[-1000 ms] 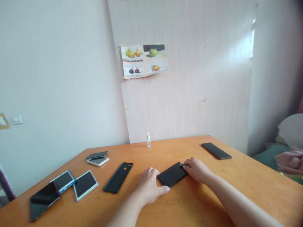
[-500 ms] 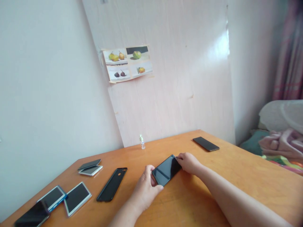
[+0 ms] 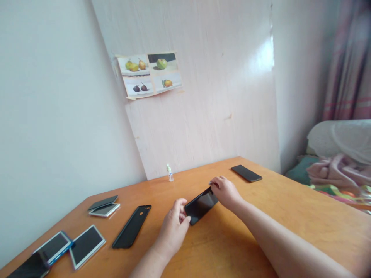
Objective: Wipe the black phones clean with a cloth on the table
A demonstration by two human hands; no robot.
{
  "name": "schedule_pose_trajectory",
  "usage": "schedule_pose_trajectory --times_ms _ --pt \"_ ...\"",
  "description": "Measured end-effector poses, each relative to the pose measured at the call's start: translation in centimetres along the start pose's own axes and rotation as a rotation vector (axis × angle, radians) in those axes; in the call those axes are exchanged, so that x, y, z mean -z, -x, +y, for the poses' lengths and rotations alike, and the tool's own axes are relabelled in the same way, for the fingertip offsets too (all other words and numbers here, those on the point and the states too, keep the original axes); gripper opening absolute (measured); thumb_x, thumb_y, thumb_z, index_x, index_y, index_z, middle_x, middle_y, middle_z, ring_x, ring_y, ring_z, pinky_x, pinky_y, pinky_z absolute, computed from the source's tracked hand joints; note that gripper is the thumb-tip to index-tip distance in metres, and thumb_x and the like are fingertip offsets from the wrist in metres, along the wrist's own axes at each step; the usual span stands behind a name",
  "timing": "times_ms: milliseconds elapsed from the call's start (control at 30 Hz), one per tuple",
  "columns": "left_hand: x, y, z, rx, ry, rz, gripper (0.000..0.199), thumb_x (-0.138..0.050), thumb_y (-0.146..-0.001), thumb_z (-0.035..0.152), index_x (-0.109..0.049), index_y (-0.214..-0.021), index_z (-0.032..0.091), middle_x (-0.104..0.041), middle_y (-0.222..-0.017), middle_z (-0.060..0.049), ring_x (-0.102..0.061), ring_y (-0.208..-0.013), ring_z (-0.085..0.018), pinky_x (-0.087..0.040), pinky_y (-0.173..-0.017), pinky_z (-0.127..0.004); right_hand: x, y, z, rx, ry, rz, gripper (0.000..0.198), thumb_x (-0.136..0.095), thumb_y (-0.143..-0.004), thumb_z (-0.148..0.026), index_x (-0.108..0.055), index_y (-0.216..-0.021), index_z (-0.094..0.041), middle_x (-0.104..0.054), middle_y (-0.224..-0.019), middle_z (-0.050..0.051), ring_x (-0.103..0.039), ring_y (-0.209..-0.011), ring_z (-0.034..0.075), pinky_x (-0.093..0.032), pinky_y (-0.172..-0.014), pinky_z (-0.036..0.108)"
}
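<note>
A black smartphone is held tilted above the table, its dark glossy face toward me. My left hand grips its lower left end, with the thumb at the near edge and the fingers behind. At the upper right corner, my right hand has its fingers pinched together on the phone's edge. A tiny pale spot shows at those fingertips, too small to make out. To the left of my left hand lies an empty black phone case, inside facing up.
Another black phone lies at the far right of the wooden table. A small clear spray bottle stands near the back edge. At left are a white-framed phone, a blue-edged phone, a black phone and a phone with an open cover.
The smartphone has tipped more upright, so its face looks narrower. My right hand has risen slightly at its corner. The whole view has shifted a little, with things sliding left.
</note>
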State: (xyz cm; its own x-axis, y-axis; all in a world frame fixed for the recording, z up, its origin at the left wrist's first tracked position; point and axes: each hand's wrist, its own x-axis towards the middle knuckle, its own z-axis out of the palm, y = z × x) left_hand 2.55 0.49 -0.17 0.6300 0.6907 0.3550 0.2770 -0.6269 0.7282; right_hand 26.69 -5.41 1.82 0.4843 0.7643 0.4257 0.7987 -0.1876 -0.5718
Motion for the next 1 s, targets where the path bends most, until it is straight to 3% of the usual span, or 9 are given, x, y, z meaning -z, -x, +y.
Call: schedule_pose_trajectory --times_ms 200,367,533,700,767,900,1000 --pt "0.0 -0.1 0.2 -0.016 0.054 -0.009 0.033 -0.057 -0.076 0.014 -0.057 -0.108 0.022 -0.064 -0.084 0.000 -0.058 -0.071 -0.014 -0.046 -0.071 -0.025 0.2 0.2 -0.1 -0.013 0.011 0.011 0.024 -0.049 -0.088 -0.030 -0.070 -0.084 -0.021 -0.067 -0.085 0.006 -0.060 -0.083 0.019 -0.036 -0.069 0.026" --pt "-0.1 -0.2 0.5 0.054 0.196 -0.076 0.017 -0.059 -0.075 0.018 -0.063 -0.092 0.017 -0.067 -0.082 -0.003 -0.061 -0.076 -0.017 -0.045 -0.072 -0.026 0.0 0.8 -1.0 0.042 -0.034 -0.027 0.023 -0.047 -0.088 -0.023 -0.070 -0.090 -0.021 -0.071 -0.086 0.005 -0.062 -0.084 0.019 -0.038 -0.069 0.025" --pt "0.0 -0.3 0.5 0.110 0.236 -0.093 0.008 -0.059 -0.076 0.022 -0.062 -0.080 0.016 -0.064 -0.071 -0.001 -0.058 -0.070 -0.016 -0.043 -0.067 -0.024 -0.9 3.3 -4.1 0.219 -0.114 -0.119 0.022 -0.048 -0.087 -0.019 -0.070 -0.089 -0.022 -0.072 -0.087 0.002 -0.063 -0.083 0.015 -0.041 -0.072 0.022" --pt "0.1 -0.4 0.6 0.038 0.174 -0.080 0.007 -0.055 -0.076 0.018 -0.061 -0.079 0.017 -0.060 -0.070 0.000 -0.054 -0.069 -0.015 -0.040 -0.063 -0.023 -1.4 6.0 -6.9 0.474 -0.238 -0.231 0.027 -0.043 -0.091 -0.017 -0.069 -0.089 -0.023 -0.071 -0.087 0.001 -0.064 -0.085 0.013 -0.041 -0.074 0.020" --pt "0.0 -0.3 0.6 0.035 0.150 -0.072 0.006 -0.055 -0.076 0.018 -0.061 -0.078 0.017 -0.060 -0.070 0.001 -0.054 -0.068 -0.015 -0.040 -0.063 -0.022 -1.2 5.8 -6.7 0.398 -0.185 -0.210 0.026 -0.044 -0.091 -0.020 -0.069 -0.091 -0.025 -0.072 -0.088 0.001 -0.065 -0.085 0.014 -0.040 -0.072 0.021" --pt "-0.1 -0.3 0.4 0.070 0.163 -0.091 0.007 -0.057 -0.076 0.019 -0.062 -0.080 0.017 -0.063 -0.071 0.000 -0.057 -0.068 -0.016 -0.041 -0.065 -0.023 -0.1 3.3 -4.1 0.070 -0.025 -0.094 0.023 -0.048 -0.090 -0.029 -0.070 -0.093 -0.025 -0.073 -0.088 0.003 -0.065 -0.084 0.018 -0.038 -0.067 0.025" --pt "-0.3 -0.3 0.1 0.072 0.169 -0.095 0.009 -0.056 -0.077 0.020 -0.063 -0.082 0.017 -0.064 -0.072 0.000 -0.058 -0.069 -0.016 -0.042 -0.066 -0.023 0.8 1.4 -2.1 -0.026 0.001 -0.049 0.028 -0.044 -0.091 -0.030 -0.071 -0.092 -0.021 -0.073 -0.087 0.008 -0.065 -0.083 0.021 -0.038 -0.065 0.027"
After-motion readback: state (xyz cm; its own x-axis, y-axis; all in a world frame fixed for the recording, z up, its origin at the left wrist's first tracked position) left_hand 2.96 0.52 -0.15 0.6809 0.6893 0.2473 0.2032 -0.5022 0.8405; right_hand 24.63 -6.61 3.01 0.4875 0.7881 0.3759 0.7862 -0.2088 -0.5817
